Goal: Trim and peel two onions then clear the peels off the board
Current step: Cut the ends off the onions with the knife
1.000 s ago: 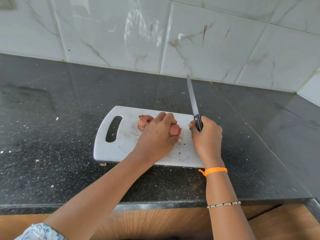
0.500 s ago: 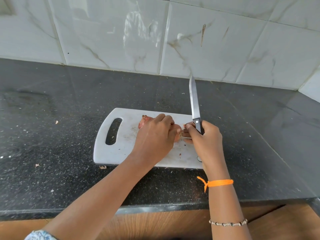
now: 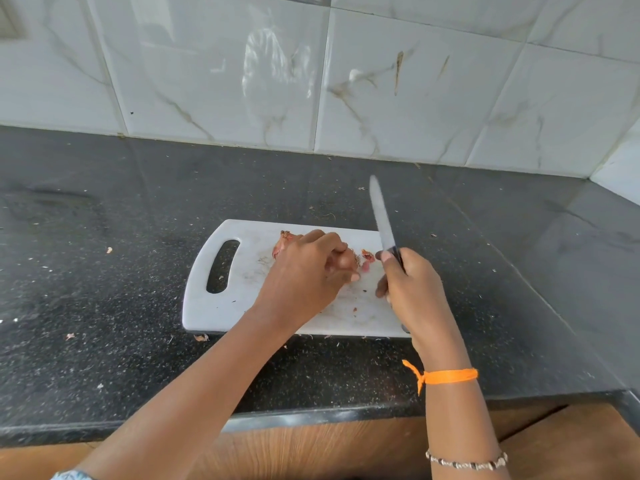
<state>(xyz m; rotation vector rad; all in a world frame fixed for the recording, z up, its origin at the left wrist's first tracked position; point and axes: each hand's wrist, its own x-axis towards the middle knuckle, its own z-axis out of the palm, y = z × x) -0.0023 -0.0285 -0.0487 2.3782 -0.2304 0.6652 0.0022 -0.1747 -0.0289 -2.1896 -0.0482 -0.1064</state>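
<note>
Board [image 3: 242, 306] on speckled black counter [image 3: 104, 271]; marble-tiled wall [image 3: 207, 64].

Your left hand [image 3: 308, 271] hides most of the onions [image 3: 282, 242], and the knife [image 3: 382, 216] blade is motion-blurred.

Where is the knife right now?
The knife is in the right hand, blade pointing up over the board's right end.

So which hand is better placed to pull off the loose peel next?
Probably the left hand: it already grips the onion on the board, while the right hand is occupied gripping the knife.
</note>
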